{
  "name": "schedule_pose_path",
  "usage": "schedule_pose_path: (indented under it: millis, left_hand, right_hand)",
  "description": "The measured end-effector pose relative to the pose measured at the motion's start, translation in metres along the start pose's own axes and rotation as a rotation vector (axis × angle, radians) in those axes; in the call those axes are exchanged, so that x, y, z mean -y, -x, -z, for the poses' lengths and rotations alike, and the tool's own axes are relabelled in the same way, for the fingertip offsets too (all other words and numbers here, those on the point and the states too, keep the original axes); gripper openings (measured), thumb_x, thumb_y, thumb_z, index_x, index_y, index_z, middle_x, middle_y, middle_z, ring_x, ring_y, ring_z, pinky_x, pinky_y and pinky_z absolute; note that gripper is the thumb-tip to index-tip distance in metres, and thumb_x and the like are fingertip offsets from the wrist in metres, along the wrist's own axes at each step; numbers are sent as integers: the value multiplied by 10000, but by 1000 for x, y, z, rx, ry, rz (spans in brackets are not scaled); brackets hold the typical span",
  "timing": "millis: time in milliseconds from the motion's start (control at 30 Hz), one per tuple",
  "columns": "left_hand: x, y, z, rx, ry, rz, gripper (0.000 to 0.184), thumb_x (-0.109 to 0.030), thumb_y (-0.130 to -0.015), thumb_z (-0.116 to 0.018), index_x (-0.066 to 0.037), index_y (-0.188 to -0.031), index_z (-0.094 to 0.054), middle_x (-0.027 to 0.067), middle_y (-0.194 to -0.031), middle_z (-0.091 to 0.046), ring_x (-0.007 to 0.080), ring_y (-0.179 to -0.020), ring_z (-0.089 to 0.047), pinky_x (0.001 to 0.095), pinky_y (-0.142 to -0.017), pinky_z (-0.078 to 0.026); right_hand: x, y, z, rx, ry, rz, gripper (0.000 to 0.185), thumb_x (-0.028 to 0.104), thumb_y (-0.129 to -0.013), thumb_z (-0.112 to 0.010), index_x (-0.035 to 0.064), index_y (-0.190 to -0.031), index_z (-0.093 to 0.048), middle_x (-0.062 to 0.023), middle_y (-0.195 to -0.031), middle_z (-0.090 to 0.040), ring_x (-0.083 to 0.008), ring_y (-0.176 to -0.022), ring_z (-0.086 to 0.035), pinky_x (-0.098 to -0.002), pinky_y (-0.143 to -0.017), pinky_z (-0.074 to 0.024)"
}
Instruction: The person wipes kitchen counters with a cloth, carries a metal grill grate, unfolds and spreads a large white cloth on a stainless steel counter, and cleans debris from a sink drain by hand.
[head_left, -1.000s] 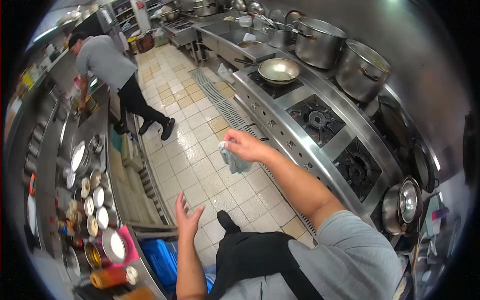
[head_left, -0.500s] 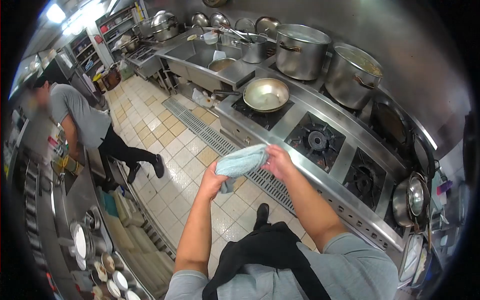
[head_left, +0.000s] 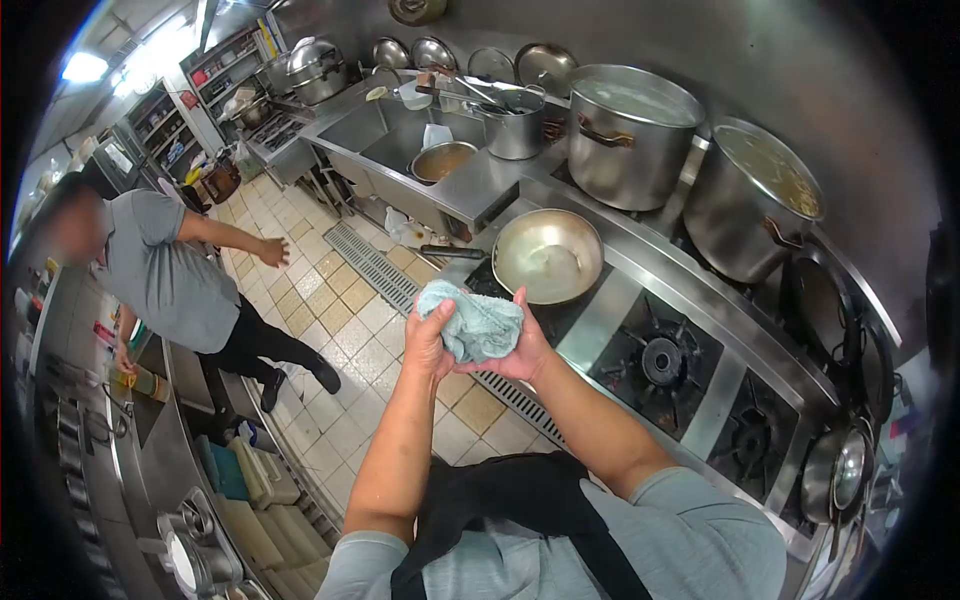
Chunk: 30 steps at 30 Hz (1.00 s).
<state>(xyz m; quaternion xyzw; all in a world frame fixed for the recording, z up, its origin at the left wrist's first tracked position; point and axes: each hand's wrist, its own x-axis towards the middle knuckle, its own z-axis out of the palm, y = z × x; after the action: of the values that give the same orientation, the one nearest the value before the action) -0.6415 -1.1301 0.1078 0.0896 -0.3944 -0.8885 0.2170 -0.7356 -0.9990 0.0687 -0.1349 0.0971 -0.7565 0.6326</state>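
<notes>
A bunched pale blue-green cloth (head_left: pixel 476 326) lies between my two hands in front of my body. My left hand (head_left: pixel 425 342) grips its left side, the thumb lying over the top. From below and the right, my right hand (head_left: pixel 528 352) cups the cloth with the thumb pointing up; the fingers under it are partly hidden. Just beyond my hands, a wide steel pan (head_left: pixel 549 256) with a dark handle (head_left: pixel 452 252) sits on the stove. Its handle points left, and neither hand touches it.
Two large stockpots (head_left: pixel 637 145) stand behind the stove burners (head_left: pixel 660 362). A sink (head_left: pixel 375 142) holds a bowl (head_left: pixel 442 160). At left, a co-worker (head_left: pixel 165 270) in a grey shirt stretches one arm out over the tiled floor (head_left: pixel 350 335). Stacked pans (head_left: pixel 835 470) are at right.
The cloth has gone from stretched out to a compact bundle, with my hands closer together and my right hand now beneath it. The co-worker has straightened and extended an arm.
</notes>
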Motion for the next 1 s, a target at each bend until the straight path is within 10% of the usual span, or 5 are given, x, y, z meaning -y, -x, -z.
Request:
schedule_pose_path:
  millis: [100, 267, 633, 833, 1000]
  left_hand:
    - [-17, -46, 5, -101, -74, -115, 536, -106, -763, -757, -66, -1222, -484, 74, -1040, -581, 202, -953, -590, 367, -880, -492]
    - [-48, -122, 21, 74, -460, -108, 657, -28, -708, -785, -100, -1290, -489, 57, -1020, -574, 164, -873, -589, 309, -775, -516]
    - [-49, -292, 47, 380, -298, 226, 414, 30, -738, -740, -56, -1053, -486, 121, -1079, -624, 221, -961, -637, 368, -823, -533]
    - [-92, -414, 43, 433, -317, 38, 321, 53, -770, -660, -64, -1026, -506, 148, -1078, -651, 276, -890, -658, 419, -732, -568]
    - [-162, -524, 36, 426, -544, -151, 300, -31, -734, -742, -66, -993, -596, 59, -885, -652, 153, -765, -614, 310, -670, -515]
  right_hand:
    - [20, -36, 12, -26, 194, -55, 886, 773, -798, -439, 146, -1422, -405, -103, -1402, -482, -335, -1265, -480, -660, -992, -349]
    - [48, -93, -4, -198, 435, 35, 531, 262, -878, -673, 104, -1331, -446, -83, -1115, -601, -216, -959, -634, -383, -657, -554]
    - [101, -188, 17, -643, 715, 323, 564, 194, -767, -782, 68, -1250, -520, -45, -1099, -608, -143, -971, -578, -298, -787, -465]
    - [187, -287, 13, -666, 1093, 452, 475, 151, -686, -787, 52, -1119, -618, -59, -1020, -662, -170, -937, -606, -315, -860, -459]
    - [261, -404, -3, -924, 1561, 388, 584, 260, -638, -793, 31, -1142, -607, -159, -1058, -670, -290, -931, -653, -386, -839, -493]
